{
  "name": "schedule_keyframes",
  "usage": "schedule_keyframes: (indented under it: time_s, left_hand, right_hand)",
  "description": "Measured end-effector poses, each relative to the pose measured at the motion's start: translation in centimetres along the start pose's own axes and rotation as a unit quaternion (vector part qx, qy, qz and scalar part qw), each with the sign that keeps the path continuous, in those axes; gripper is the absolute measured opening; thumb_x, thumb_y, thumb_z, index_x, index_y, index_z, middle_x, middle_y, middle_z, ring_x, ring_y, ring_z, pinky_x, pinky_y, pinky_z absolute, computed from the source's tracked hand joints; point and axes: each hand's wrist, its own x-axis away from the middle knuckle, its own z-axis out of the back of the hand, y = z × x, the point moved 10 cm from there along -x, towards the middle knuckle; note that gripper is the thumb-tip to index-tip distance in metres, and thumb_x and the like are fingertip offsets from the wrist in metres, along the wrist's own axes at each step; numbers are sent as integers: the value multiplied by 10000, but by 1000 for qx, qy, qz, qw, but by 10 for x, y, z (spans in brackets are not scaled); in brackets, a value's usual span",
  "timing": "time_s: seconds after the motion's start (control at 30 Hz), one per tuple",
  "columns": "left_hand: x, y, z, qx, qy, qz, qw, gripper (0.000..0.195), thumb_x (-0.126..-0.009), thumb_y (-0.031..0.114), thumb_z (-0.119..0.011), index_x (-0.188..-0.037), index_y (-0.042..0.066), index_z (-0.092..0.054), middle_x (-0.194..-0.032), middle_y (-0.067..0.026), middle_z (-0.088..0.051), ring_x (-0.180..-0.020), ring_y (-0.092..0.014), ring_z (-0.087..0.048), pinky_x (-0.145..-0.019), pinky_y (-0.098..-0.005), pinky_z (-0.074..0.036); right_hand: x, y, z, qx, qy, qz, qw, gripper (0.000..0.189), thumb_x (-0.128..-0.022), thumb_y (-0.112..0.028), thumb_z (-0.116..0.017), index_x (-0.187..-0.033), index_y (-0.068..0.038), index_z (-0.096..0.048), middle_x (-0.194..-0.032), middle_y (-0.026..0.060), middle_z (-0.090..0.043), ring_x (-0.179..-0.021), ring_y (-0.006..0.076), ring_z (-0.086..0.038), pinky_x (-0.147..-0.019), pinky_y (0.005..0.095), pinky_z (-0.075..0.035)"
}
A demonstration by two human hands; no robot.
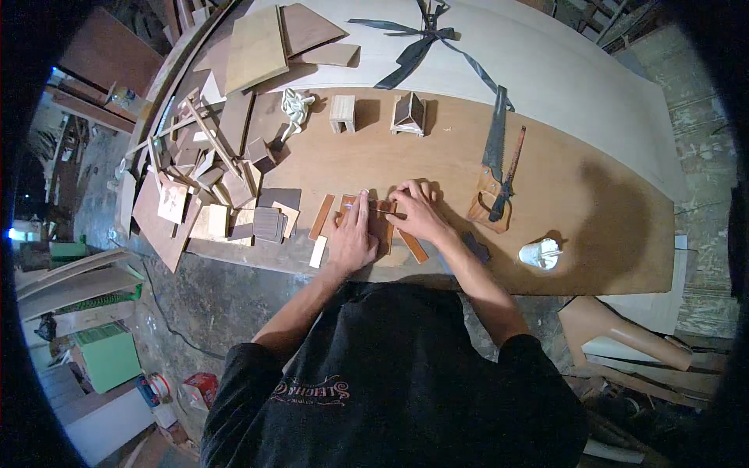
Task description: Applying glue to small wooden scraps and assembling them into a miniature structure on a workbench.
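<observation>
My left hand (352, 234) lies over a brown wooden piece (384, 238), its fingers stretched forward and pressing down on it. My right hand (420, 213) bends over the right side of the same piece, thumb and fingertips pinching a thin, slender thing (380, 210) that runs across toward the left fingers. What exactly it is cannot be made out. Left of my hands lie a narrow brown strip (321, 217) and a small pale wood strip (318, 251). Another brown strip (413, 245) slants out below my right wrist.
Beyond my hands stand a small wooden block stand (343, 112) and a small roofed model (409, 114), beside a crumpled cloth (297, 108). A handsaw (491, 169) and a white cup (539, 254) are at right. Wood offcuts (219, 169) pile up at left.
</observation>
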Motion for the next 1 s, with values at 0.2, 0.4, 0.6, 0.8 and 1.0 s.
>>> schedule_keyframes:
  time_s: [0.2,0.4,0.6,0.8,1.0]
  left_hand:
    - [1,1,2,-13,9,-7,1000,999,-703,200,-652,-1513,-11,-106,-1541,-140,-286,-1360,-247,-375,-1034,-535,-294]
    - [2,0,2,8,13,-4,1000,974,-707,189,-635,-1510,-15,-122,-1541,-147,-290,-1378,-253,-356,-1047,-534,-287]
    - [2,-4,-2,25,29,-21,999,1006,-686,167,-645,-1502,-44,-94,-1508,-207,-299,-1338,-322,-377,-1045,-553,-272]
    - [2,-6,-3,20,34,-26,999,1002,-688,166,-640,-1503,-43,-97,-1511,-196,-303,-1335,-312,-381,-1039,-543,-281]
    - [2,-4,0,10,43,-34,998,1014,-680,167,-644,-1510,-33,-95,-1445,-199,-374,-1291,-308,-411,-1016,-517,-303]
  right_hand:
    - [5,1,10,3,1,-21,1000,329,-757,-285,-769,-1002,-122,-621,-1173,78,-472,-1125,312,-394,-932,474,-316]
    - [20,-12,10,-21,60,12,998,405,-803,-277,-717,-1172,-142,-618,-1197,115,-458,-1112,338,-395,-909,510,-333]
    - [36,-42,-6,48,5,34,998,433,-828,-276,-670,-1233,-135,-609,-1248,120,-426,-1112,328,-392,-885,506,-331]
    - [38,-42,-19,68,-1,27,997,441,-825,-294,-664,-1228,-123,-606,-1246,125,-424,-1122,323,-385,-890,481,-321]
    - [41,-41,-19,76,2,17,997,447,-842,-296,-648,-1254,-132,-594,-1239,134,-430,-1105,324,-395,-875,488,-329]
